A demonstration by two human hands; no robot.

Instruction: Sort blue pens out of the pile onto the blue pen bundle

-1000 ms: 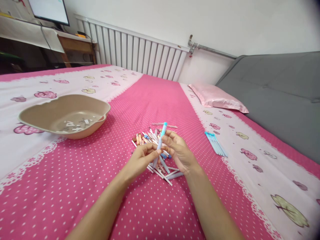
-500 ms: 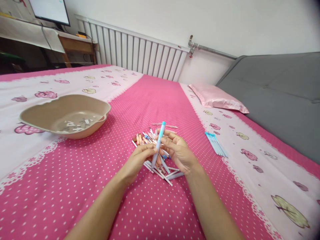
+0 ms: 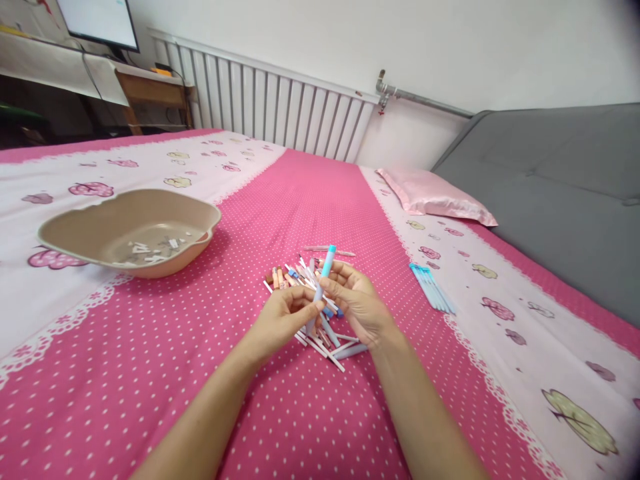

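Note:
A pale lavender pen (image 3: 327, 263) with a bright blue end stands tilted between my two hands, blue end up. My left hand (image 3: 289, 312) pinches its lower body between thumb and fingers. Higher up, below the blue end, the fingers of my right hand (image 3: 356, 299) close on it. Under and behind both hands lies a loose pile of pen parts (image 3: 320, 347): white thin tubes, pale barrels, and brown, peach and blue pieces. My hands hide part of this pile. To the right, several blue-topped pens (image 3: 433, 288) lie side by side on the bed.
On the left sits a beige basin (image 3: 95, 230) with small white and grey bits inside. A pink pillow (image 3: 435, 195) lies at the back right against the grey headboard (image 3: 560, 180). A white radiator (image 3: 270, 100) stands behind the bed, with a desk and monitor (image 3: 100, 23) at back left.
The pen has shifted slightly right and down in my hands. My left hand has moved a little right, its thumb now covering more of the pen's lower body.

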